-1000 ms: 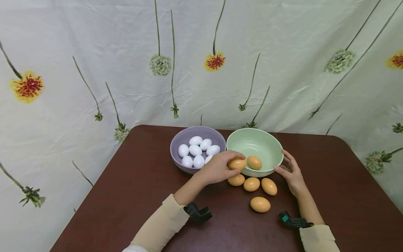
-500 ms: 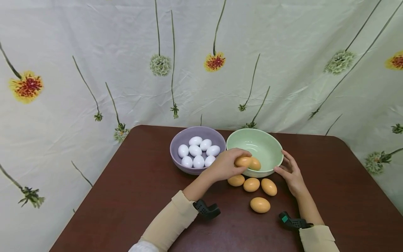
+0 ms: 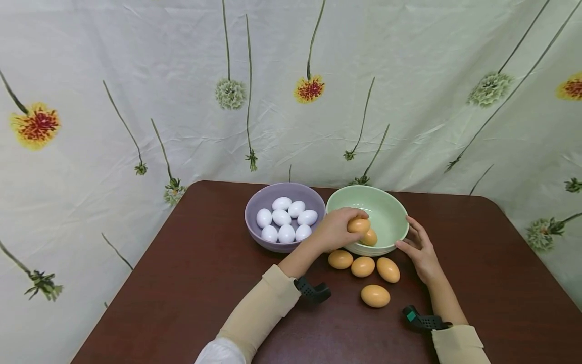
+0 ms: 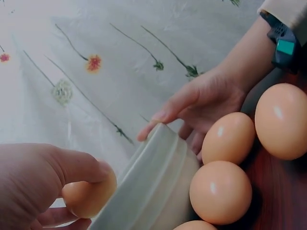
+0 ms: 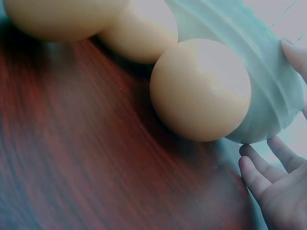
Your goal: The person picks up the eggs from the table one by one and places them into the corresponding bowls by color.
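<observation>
Orange egg [image 3: 358,225] is pinched by left hand [image 3: 335,230], fingers narrowed to the egg's width, over near-left part of green bowl [image 3: 386,215]. Bowl egg [image 3: 370,237] is seen just beside it; whether they touch cannot be told. Right hand [image 3: 423,253] is spread wide, fingertips laid on the bowl's right side. Lower fingers beside the base are shown by right wrist view, hidden in head view. In left wrist view, one digit is seen across the held egg, others below. White eggs [image 3: 281,217], eight visible, in purple bowl [image 3: 255,202] at left, are shown only by head view. Row of three eggs [image 3: 362,267] is set just near of the green bowl, single egg [image 3: 375,296] nearer. Right wrist device [image 3: 426,319] is marked by green patch [image 3: 411,316].
</observation>
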The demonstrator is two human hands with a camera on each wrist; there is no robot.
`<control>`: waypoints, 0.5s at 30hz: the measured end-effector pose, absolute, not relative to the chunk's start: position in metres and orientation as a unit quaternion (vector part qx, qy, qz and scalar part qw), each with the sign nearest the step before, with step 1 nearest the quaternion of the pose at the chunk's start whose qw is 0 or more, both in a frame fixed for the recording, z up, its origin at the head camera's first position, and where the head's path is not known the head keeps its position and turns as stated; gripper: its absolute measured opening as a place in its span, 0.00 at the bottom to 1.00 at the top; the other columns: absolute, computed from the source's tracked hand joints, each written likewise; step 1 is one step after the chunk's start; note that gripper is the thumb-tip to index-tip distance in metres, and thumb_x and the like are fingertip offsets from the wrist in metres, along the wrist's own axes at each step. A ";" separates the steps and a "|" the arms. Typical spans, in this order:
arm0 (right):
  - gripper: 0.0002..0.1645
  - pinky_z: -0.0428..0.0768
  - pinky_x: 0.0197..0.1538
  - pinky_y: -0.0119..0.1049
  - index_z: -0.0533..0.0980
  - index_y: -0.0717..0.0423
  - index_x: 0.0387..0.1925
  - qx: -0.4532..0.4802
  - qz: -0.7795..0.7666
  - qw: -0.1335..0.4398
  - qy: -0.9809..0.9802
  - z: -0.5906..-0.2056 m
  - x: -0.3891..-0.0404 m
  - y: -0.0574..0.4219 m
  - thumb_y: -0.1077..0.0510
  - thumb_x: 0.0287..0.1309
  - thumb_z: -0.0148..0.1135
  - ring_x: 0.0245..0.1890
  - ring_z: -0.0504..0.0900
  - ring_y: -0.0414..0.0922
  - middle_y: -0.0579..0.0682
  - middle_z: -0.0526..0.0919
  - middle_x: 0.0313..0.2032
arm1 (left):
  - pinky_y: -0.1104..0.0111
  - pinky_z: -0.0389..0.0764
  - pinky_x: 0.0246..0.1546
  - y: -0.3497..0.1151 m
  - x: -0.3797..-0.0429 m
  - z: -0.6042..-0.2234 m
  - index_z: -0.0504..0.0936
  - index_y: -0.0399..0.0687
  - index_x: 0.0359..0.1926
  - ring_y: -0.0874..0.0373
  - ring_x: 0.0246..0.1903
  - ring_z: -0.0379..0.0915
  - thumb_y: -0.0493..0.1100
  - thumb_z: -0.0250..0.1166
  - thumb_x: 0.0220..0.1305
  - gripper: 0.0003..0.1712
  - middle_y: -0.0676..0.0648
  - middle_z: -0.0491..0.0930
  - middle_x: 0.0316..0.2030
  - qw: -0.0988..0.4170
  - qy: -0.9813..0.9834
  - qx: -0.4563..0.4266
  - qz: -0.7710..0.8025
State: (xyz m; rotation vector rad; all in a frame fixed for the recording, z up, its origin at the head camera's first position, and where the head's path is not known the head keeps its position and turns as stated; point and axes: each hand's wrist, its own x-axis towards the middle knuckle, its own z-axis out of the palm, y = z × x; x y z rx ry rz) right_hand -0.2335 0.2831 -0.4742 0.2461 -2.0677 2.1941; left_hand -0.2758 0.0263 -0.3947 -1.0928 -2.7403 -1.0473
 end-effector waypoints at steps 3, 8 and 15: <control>0.41 0.74 0.49 0.24 0.57 0.49 0.73 0.079 0.722 0.059 -0.685 -0.474 -0.233 0.283 0.72 0.63 0.56 0.49 0.77 0.37 0.54 0.60 0.63 | 0.73 0.70 0.53 0.031 -0.282 -0.397 0.78 0.50 0.59 0.62 0.54 0.72 0.43 0.67 0.60 0.25 0.52 0.78 0.55 -0.001 -0.883 -0.341 -0.323; 0.40 0.74 0.49 0.24 0.57 0.49 0.73 0.077 0.723 0.057 -0.684 -0.474 -0.233 0.284 0.72 0.63 0.56 0.49 0.77 0.36 0.56 0.59 0.63 | 0.74 0.69 0.55 0.037 -0.291 -0.401 0.78 0.48 0.59 0.61 0.55 0.72 0.41 0.68 0.59 0.25 0.51 0.78 0.55 -0.004 -0.895 -0.334 -0.296; 0.41 0.74 0.49 0.24 0.56 0.50 0.74 0.079 0.720 0.055 -0.687 -0.473 -0.233 0.283 0.71 0.63 0.56 0.50 0.76 0.37 0.61 0.56 0.66 | 0.71 0.69 0.55 0.040 -0.300 -0.401 0.78 0.47 0.58 0.59 0.55 0.72 0.41 0.68 0.60 0.24 0.49 0.79 0.54 -0.010 -0.907 -0.338 -0.251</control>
